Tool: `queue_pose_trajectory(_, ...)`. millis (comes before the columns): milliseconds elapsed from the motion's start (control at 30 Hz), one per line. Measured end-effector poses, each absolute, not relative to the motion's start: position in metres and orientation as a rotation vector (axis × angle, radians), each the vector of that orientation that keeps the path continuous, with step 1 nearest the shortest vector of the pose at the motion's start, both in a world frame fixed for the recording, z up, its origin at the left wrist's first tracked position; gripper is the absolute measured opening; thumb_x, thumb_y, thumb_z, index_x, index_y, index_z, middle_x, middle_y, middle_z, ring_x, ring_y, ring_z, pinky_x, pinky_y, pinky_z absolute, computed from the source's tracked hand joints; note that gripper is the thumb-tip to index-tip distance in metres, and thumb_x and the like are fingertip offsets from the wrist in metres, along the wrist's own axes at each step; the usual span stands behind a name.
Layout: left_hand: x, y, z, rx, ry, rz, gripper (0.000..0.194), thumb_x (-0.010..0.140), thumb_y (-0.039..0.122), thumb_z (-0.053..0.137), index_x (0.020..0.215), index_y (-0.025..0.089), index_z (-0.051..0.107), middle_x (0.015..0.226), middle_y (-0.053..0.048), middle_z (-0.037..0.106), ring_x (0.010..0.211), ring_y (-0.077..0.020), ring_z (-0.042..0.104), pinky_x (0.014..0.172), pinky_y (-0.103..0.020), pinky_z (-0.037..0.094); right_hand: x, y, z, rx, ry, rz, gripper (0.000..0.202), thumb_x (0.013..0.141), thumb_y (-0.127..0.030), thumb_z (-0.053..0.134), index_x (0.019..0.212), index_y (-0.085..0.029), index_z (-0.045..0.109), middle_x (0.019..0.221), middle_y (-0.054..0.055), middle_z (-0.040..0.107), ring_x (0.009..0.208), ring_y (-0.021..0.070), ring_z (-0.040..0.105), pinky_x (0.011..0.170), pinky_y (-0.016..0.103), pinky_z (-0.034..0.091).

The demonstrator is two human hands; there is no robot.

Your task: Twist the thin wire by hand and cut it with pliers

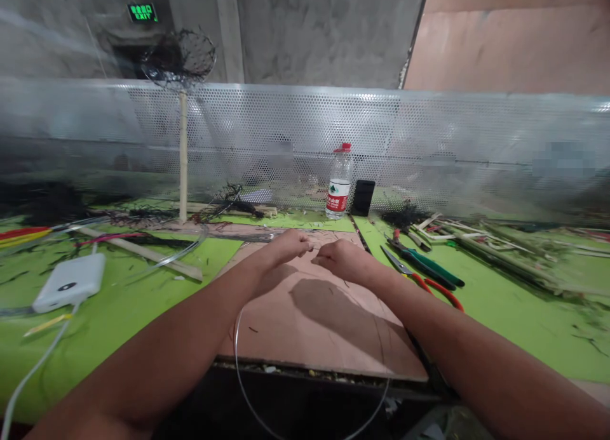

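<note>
A thin, clear-looking wire [236, 351] bows toward me in a wide loop. Its lower curve hangs past the near edge of the pinkish board [286, 338], and its upper parts pass behind my forearms. Above the board, my left hand [291, 244] is closed in a pinch, apparently on one end of that wire. My right hand [342, 258] faces it a short gap away, fingers also pinched and apparently on the other end. The fingertips partly hide the wire ends. Both hands cast shadows on the board.
Scissors [431, 286] and green-handled pliers [429, 265] lie right of the board. Behind stand a water bottle [337, 189] and a phone [363, 197]. Left are a white power bank [71, 281], a wooden strip [152, 257] and a bamboo pole [183, 160] topped with netting. Plant stalks [509, 259] lie right.
</note>
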State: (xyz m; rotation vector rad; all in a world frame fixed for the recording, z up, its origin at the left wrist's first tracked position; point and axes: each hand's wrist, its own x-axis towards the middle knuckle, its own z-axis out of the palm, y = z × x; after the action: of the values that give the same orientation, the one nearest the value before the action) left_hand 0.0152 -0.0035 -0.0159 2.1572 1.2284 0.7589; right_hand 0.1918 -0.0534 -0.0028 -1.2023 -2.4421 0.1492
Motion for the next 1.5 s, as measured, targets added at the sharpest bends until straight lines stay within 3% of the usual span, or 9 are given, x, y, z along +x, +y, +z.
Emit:
queue_pose_trajectory(167,0.013,-0.003,-0.012,2.086,1.18,0.825,0.023,0.07,0.036,0.051,0.058,0.016,0.048,0.049,0.004,0.041,0.045,-0.008,0.031,0.047,-0.023,0.022,0.231,-0.041,0.028,-1.066,-1.66,0.966,0.036,0.087,-0.045,0.046,0.081,-0.013,0.061,0.072,0.01,0.065,0.057,0.0149,0.06,0.054,0.028,0.047)
queue_pose_trajectory(400,0.011,-0.01,-0.003,2.053,0.988,0.898,0.028,0.076,0.04,0.05,0.065,0.015,0.05,0.053,0.004,0.043,0.047,-0.007,0.033,0.049,-0.021,0.025,0.265,-0.005,0.007,-1.143,-1.306,1.329,0.008,0.079,-0.007,0.056,0.084,-0.013,0.058,0.068,0.005,0.065,0.058,0.0113,0.061,0.055,0.024,0.05)
queue_pose_trajectory(600,0.015,-0.011,0.001,2.149,0.949,1.019,0.031,0.08,0.041,0.047,0.067,0.014,0.053,0.056,0.003,0.046,0.052,-0.0079,0.037,0.052,-0.021,0.029,0.228,-0.018,-0.019,-0.939,-1.625,1.662,0.023,0.075,-0.031,0.067,0.086,-0.012,0.06,0.077,0.006,0.065,0.064,0.0123,0.062,0.059,0.025,0.052)
queue_pose_trajectory(800,0.02,-0.011,-0.001,2.216,0.971,1.026,0.03,0.08,0.039,0.047,0.064,0.014,0.053,0.057,0.003,0.048,0.054,-0.0085,0.042,0.053,-0.021,0.031,0.201,-0.033,-0.021,-0.683,-1.536,1.899,0.05,0.084,-0.061,0.038,0.097,-0.016,0.055,0.075,0.004,0.062,0.067,0.0152,0.063,0.055,0.027,0.051)
queue_pose_trajectory(867,0.021,-0.014,-0.001,2.238,0.952,1.02,0.03,0.081,0.038,0.047,0.064,0.014,0.053,0.057,0.003,0.049,0.054,-0.0086,0.043,0.053,-0.021,0.032,0.198,-0.034,-0.022,-0.653,-1.517,1.906,0.048,0.085,-0.06,0.037,0.095,-0.016,0.055,0.075,0.005,0.063,0.067,0.0159,0.063,0.054,0.027,0.051)
queue_pose_trajectory(1033,0.021,-0.014,0.0,2.349,0.981,0.999,0.029,0.081,0.035,0.045,0.064,0.014,0.056,0.058,0.002,0.051,0.057,-0.0096,0.044,0.055,-0.022,0.032,0.196,-0.033,-0.024,-0.652,-1.528,1.751,0.018,0.078,-0.026,0.062,0.09,-0.014,0.057,0.076,0.004,0.064,0.066,0.0136,0.065,0.066,0.027,0.052)
queue_pose_trajectory(1233,0.019,-0.01,-0.002,2.347,1.048,0.994,0.03,0.08,0.036,0.043,0.063,0.014,0.054,0.057,0.002,0.049,0.056,-0.0103,0.042,0.055,-0.022,0.031,0.196,-0.031,-0.027,-0.702,-1.56,1.711,0.016,0.076,-0.022,0.061,0.088,-0.016,0.053,0.069,0.0,0.061,0.057,0.0104,0.061,0.056,0.023,0.051)
queue_pose_trajectory(1367,0.019,-0.011,0.0,2.331,1.041,0.994,0.029,0.079,0.036,0.044,0.061,0.015,0.052,0.056,0.002,0.047,0.055,-0.0097,0.04,0.054,-0.022,0.029,0.196,-0.028,-0.027,-0.807,-1.658,1.566,0.013,0.077,-0.024,0.056,0.086,-0.016,0.053,0.058,-0.005,0.052,0.035,0.0028,0.036,0.033,0.015,0.027)
queue_pose_trajectory(1500,0.018,-0.012,0.002,2.326,1.042,0.967,0.028,0.078,0.036,0.045,0.059,0.015,0.049,0.054,0.003,0.041,0.052,-0.0087,0.036,0.052,-0.022,0.027,0.198,-0.025,-0.022,-0.939,-1.762,1.29,0.011,0.074,-0.023,0.053,0.082,-0.016,0.055,0.055,-0.005,0.048,0.036,0.0031,0.026,0.034,0.018,0.016)
